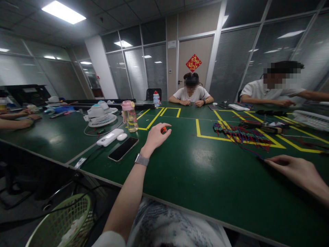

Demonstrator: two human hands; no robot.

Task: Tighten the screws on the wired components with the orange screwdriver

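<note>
My left hand (155,137) is stretched out over the green table (195,171), its fingers pinched on a small orange piece (163,129). A watch sits on that wrist. My right hand (295,171) lies low on the table at the right, fingers pointing left and pressed together on the end of a thin dark cord (259,158). A bundle of coloured cords (239,133) lies on the yellow-taped area beyond my right hand.
A black phone (123,149), white remote (110,137), pink-lidded bottle (129,116) and small fans (100,116) lie at the left. Three other people sit around the table, across from me and at both sides. A green basket (64,223) stands on the floor by my left side.
</note>
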